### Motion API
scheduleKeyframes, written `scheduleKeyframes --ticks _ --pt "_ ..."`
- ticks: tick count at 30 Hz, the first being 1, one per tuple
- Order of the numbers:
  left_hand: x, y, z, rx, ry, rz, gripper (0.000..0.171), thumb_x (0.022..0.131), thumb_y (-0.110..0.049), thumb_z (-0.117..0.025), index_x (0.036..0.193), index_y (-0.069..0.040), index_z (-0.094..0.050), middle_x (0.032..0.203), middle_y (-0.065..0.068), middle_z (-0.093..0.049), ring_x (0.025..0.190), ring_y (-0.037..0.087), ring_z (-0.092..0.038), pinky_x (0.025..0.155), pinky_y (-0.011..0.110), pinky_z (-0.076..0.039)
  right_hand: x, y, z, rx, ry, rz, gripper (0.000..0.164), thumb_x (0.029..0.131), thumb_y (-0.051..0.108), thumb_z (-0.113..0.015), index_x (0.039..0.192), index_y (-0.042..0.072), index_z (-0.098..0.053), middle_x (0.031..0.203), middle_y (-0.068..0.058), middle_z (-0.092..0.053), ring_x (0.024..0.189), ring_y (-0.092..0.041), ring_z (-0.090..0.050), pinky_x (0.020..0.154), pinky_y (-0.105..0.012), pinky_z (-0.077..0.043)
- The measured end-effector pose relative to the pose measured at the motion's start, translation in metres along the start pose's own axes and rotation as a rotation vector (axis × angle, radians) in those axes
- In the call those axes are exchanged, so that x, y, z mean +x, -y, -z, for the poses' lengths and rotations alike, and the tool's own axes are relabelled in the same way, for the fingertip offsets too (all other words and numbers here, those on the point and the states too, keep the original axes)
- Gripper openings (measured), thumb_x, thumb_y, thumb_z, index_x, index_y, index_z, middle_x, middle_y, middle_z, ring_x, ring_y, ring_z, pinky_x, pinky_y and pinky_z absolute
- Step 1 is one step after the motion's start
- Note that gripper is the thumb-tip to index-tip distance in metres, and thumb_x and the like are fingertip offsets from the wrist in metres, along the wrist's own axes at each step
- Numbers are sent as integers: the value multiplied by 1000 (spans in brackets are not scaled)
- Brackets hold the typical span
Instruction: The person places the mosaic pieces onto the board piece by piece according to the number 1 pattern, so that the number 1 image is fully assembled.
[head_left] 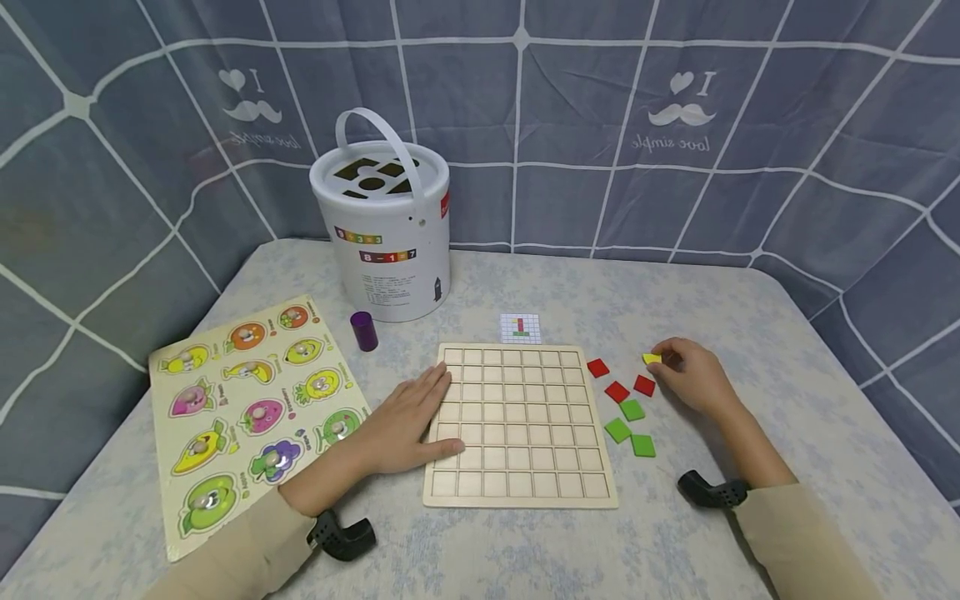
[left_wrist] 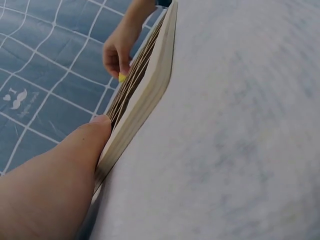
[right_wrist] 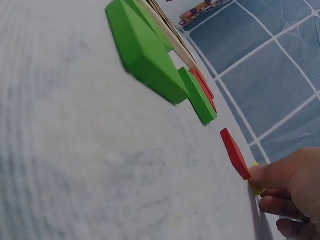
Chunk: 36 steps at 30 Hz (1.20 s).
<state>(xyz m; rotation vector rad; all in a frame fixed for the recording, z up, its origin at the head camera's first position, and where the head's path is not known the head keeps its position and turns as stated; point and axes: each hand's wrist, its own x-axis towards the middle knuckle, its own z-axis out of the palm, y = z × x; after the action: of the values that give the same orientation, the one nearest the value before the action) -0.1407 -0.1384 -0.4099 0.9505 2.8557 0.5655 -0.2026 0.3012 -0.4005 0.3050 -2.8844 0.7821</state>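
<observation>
A pale wooden grid board [head_left: 525,412] lies flat on the table. My left hand [head_left: 405,421] rests on its left edge with the fingers straight and the thumb over the lower left cells. Right of the board, my right hand [head_left: 693,379] pinches a small yellow tile [head_left: 651,359] between thumb and fingers; part of the tile is hidden by them. Close by lie three red tiles [head_left: 617,392] and three green tiles [head_left: 642,446], loose on the table. In the right wrist view the thumb and the yellow tile [right_wrist: 257,187] are right beside one red tile [right_wrist: 235,154].
Above the board sits a small printed pattern card [head_left: 521,328]. A white lidded bucket [head_left: 397,275] stands at the back, with a purple cylinder [head_left: 364,332] in front of it. A fruit puzzle board [head_left: 255,400] lies at the left. Grid-patterned cloth [head_left: 570,125] hangs behind the table.
</observation>
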Motion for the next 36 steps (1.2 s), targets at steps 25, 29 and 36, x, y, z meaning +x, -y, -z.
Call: scheduleKeyframes --ticks 25,29,36 --pt "4 6 -4 41 -34 -27 95 91 -64 -51 153 1 -23 161 16 -15 147 28 -15 115 50 -19 1 36 -1 113 -17 -32 25 92 9 -65 114 -4 -64 95 -16 -61 83 -29 -58 60 -32 -47" --pt "3 6 -3 34 -36 -27 95 91 -64 -51 153 1 -23 161 16 -16 147 28 -15 115 50 -19 0 43 -4 145 -10 -13 24 92 8 -65 114 -3 -64 96 -15 -61 85 -31 -61 61 -32 -49" --pt "3 7 -3 37 -41 -29 95 90 -64 -52 152 2 -25 160 16 -17 147 28 -16 115 49 -20 -1 57 -10 184 25 48 25 93 6 -65 116 -3 -64 95 -12 -61 79 -24 -59 61 -31 -49"
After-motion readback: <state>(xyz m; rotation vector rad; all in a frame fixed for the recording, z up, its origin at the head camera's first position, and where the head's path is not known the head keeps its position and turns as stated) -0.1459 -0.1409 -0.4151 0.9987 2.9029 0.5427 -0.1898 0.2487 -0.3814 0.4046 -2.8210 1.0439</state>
